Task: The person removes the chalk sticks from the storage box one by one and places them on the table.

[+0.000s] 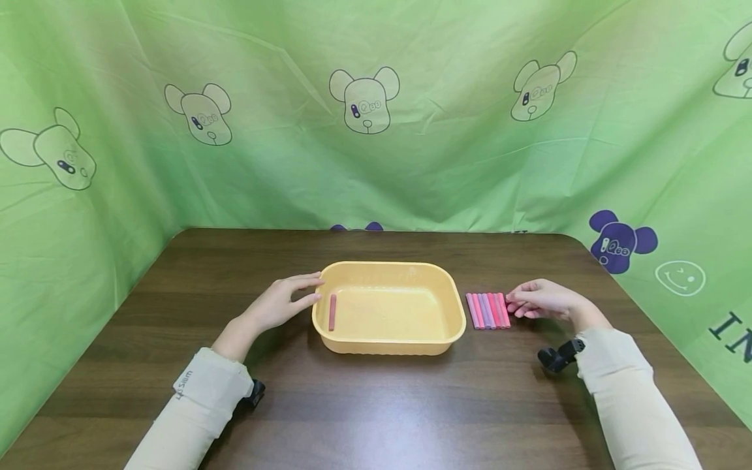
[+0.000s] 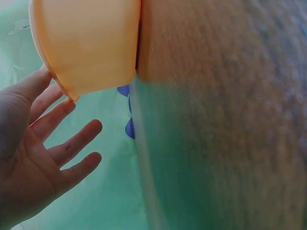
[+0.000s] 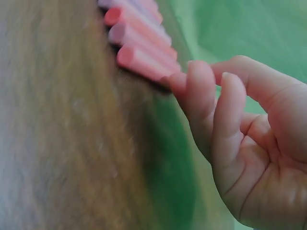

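Note:
A yellow plastic basin [image 1: 388, 347] stands on the table with one dark pink stick [image 1: 332, 313], apparently chalk, lying inside near its left wall. At the basin's left rim rests my left hand [image 1: 286, 301]; its fingers are spread and fairly straight, with fingertips against the rim [image 2: 53, 76]. To the right of the basin, several pink and purple chalk-like sticks [image 1: 487, 311] lie side by side in a row. My right hand [image 1: 543, 300] is at the right end of that row, fingers bent. One fingertip [image 3: 178, 82] touches the far end of the outermost pink stick [image 3: 144, 63].
The dark wooden table [image 1: 376, 405] ends at a green cloth backdrop [image 1: 376, 183] printed with bear heads. Black wrist cameras hang under the left cuff [image 1: 255, 393] and the right cuff [image 1: 561, 356], above the tabletop.

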A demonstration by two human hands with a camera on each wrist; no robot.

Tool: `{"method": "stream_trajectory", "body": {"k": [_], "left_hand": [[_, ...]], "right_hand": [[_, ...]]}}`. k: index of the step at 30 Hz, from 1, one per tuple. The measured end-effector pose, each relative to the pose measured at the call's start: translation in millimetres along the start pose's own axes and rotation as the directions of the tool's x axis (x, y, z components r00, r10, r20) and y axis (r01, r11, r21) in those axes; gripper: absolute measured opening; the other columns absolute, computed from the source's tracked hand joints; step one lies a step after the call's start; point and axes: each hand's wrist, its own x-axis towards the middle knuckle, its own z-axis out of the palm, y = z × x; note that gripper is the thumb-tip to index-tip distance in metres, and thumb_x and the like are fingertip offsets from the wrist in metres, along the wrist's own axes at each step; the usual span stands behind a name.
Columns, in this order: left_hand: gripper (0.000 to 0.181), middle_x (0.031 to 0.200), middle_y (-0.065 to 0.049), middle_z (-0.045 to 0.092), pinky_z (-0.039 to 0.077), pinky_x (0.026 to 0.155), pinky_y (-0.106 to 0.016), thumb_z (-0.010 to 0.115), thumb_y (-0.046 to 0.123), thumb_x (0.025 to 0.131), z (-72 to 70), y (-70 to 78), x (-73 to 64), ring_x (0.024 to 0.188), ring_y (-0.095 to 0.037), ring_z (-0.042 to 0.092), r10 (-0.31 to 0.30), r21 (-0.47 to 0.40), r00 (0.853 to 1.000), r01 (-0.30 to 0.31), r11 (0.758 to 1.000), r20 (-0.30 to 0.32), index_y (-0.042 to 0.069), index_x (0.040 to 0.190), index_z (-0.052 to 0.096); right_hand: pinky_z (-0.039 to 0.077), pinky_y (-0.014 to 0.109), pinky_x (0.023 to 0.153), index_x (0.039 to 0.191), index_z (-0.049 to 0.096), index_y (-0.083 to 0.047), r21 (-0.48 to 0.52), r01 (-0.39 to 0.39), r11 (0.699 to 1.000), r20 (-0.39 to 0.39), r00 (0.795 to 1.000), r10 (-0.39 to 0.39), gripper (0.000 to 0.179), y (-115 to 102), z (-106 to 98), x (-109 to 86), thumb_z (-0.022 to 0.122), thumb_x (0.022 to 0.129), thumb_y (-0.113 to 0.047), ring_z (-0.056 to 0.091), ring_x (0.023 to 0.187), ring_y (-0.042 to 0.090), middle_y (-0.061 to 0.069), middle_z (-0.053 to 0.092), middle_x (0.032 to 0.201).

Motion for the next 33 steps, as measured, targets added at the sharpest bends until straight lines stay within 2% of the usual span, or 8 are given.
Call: {"method": "stream_trajectory", "body": {"k": [3,15,19,24,33], "left_hand": [[0.041,0.141,-0.013,0.048,0.037,0.108,-0.048,0.06,0.023,0.091,-0.1,-0.1,-0.2,0.131,-0.031,0.045,-0.001,0.0,1.0,0.001,1.0,0.001,0.006,0.128,0.057],[0.041,0.142,-0.013,0.048,0.038,0.107,-0.048,0.06,0.023,0.091,0.2,0.0,-0.2,0.13,-0.031,0.046,-0.013,-0.01,1.0,0.013,1.0,0.011,0.005,0.129,0.056],[0.042,0.142,-0.013,0.047,0.037,0.108,-0.048,0.059,0.024,0.092,-0.5,0.6,0.2,0.131,-0.031,0.045,-0.014,-0.009,1.0,0.014,1.0,0.016,0.005,0.129,0.056],[0.042,0.142,-0.012,0.047,0.037,0.108,-0.048,0.059,0.025,0.092,-1.2,0.6,0.3,0.131,-0.031,0.045,-0.017,-0.007,1.0,0.017,1.0,0.019,0.006,0.129,0.056],[0.041,0.142,-0.012,0.048,0.04,0.106,-0.047,0.06,0.024,0.091,-0.6,0.0,0.3,0.127,-0.031,0.049,-0.01,-0.012,1.0,0.01,1.0,0.007,0.007,0.128,0.057]], "right_hand": [[0.052,0.013,0.06,0.116,0.052,0.01,-0.013,0.032,0.999,-0.006,0.999,-0.032,0.034,-10.0,3.4,-0.1,0.045,0.098,-0.018,0.061,0.07,0.0,-0.006,0.068,0.087],[0.052,0.015,0.059,0.11,0.058,-0.004,0.032,0.142,0.989,0.044,0.989,-0.143,0.024,-66.5,31.3,13.4,0.048,0.098,-0.022,0.062,0.07,0.002,-0.004,0.069,0.088],[0.05,0.014,0.057,0.113,0.057,0.0,0.007,0.135,0.991,0.045,0.99,-0.135,0.031,-88.6,45.3,20.9,0.052,0.095,-0.025,0.062,0.069,0.003,-0.004,0.068,0.088],[0.048,0.014,0.056,0.119,0.05,0.01,-0.068,0.17,0.983,0.076,0.983,-0.164,0.043,-113.0,61.7,31.4,0.053,0.094,-0.025,0.061,0.068,0.003,-0.003,0.068,0.087],[0.048,0.016,0.058,0.12,0.052,0.01,-0.139,0.191,0.972,0.149,0.974,-0.17,0.044,-145.9,87.0,49.2,0.054,0.094,-0.025,0.061,0.07,0.006,-0.001,0.066,0.089]]}}
